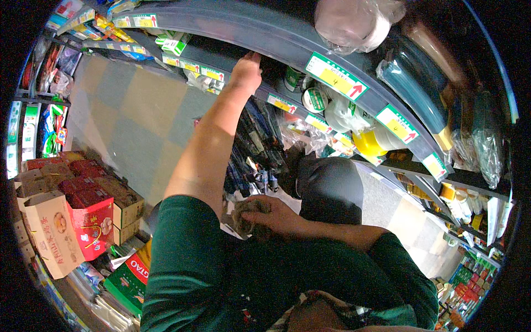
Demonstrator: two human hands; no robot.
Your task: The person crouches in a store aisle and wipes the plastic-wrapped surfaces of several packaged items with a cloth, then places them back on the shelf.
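Note:
My left hand (247,72) is stretched out to a dark metal shelf, at the gap below the upper shelf edge (257,35). Its fingertips are lost in shadow, so whether it grips anything is hidden. Close to my body, my right hand (271,216) is closed around a crumpled grey-brown cloth (245,213). Right of my left hand, a dark green tub (294,79) and a white roll with a green label (315,99) lie on the lower shelf. Further left on that shelf is a small green-and-white box (174,45).
Price tags (337,76) line the shelf edges. Plastic-wrapped goods (415,99) fill the upper shelf. Long dark wrapped items (255,137) stand below, beside my bent knee (332,191). Red and brown cartons (89,220) are stacked at left, across the tiled floor (132,108).

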